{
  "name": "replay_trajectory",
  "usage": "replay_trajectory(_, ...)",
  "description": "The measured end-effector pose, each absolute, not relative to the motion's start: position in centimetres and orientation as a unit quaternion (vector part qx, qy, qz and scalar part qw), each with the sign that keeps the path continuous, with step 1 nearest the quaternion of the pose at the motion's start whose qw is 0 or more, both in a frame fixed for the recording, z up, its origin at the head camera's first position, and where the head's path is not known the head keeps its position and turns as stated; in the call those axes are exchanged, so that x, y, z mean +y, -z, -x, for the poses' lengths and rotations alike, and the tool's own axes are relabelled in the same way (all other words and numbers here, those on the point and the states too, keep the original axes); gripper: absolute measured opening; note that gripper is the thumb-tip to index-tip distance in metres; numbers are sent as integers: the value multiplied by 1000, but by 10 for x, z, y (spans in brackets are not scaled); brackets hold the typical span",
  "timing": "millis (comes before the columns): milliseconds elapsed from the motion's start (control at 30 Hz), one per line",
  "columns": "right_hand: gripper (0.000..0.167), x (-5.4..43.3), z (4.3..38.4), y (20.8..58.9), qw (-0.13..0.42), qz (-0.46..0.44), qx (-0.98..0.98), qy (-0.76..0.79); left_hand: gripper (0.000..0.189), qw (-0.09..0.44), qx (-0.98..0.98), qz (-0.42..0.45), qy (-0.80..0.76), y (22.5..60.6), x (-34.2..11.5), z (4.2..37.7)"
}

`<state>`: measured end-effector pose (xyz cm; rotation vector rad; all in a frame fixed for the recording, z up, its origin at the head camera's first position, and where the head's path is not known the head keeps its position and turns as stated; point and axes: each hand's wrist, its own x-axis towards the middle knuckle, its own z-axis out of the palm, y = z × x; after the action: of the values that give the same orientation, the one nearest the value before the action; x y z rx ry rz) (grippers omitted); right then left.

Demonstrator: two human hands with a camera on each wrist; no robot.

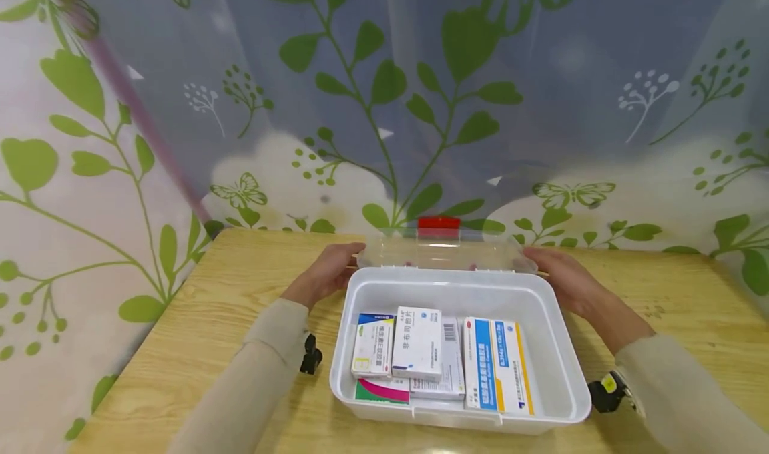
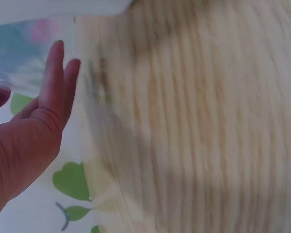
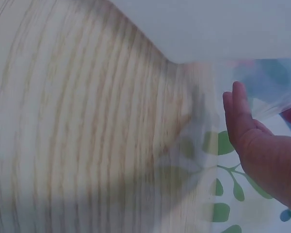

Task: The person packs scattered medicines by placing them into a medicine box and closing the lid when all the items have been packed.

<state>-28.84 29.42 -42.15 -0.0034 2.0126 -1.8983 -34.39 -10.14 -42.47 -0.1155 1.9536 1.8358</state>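
A white plastic box (image 1: 462, 284) stands on the table with its clear lid (image 1: 492, 257) swung up at the back. The lid carries a red latch (image 1: 439, 225). At the lid's left end my left hand (image 1: 330, 272) holds the edge, its thumb and fingers (image 2: 53, 82) on either side in the left wrist view. My right hand (image 1: 559, 277) holds the right end the same way, with its fingers (image 3: 239, 109) stretched along the edge. Inside the box lie a white medicine box (image 1: 418, 340), a vitamin box (image 1: 374, 347) and a blue-and-white medicine box (image 1: 498, 367).
Under the vitamin box shows a green-and-pink carton (image 1: 384, 390), and another white carton (image 1: 450, 367) lies partly beneath the white medicine box. The wooden table (image 1: 240, 274) ends at a leaf-patterned curtain (image 1: 336, 107) behind and to the left.
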Motion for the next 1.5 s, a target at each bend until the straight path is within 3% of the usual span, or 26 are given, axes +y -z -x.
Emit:
replay_trajectory(233, 38, 293, 288, 418, 201, -11, 687, 698, 40, 228, 669, 53, -705, 422, -100, 343)
replay_trajectory(333, 43, 292, 287, 416, 200, -15, 690, 695, 40, 227, 670, 41, -706, 421, -101, 341)
replay_trajectory(533, 70, 292, 286, 409, 192, -6, 701, 686, 40, 205, 679, 17, -704, 416, -98, 339)
replay_trajectory(833, 69, 295, 287, 395, 157, 10, 611, 776, 47, 171, 670, -14, -723, 399, -91, 340)
replay_trajectory(1167, 64, 296, 282, 374, 93, 90, 582, 803, 45, 64, 726, -72, -681, 370, -88, 334)
replay_trajectory(1500, 61, 292, 263, 353, 26, 82, 651, 754, 43, -19, 755, -82, -650, 355, -100, 315)
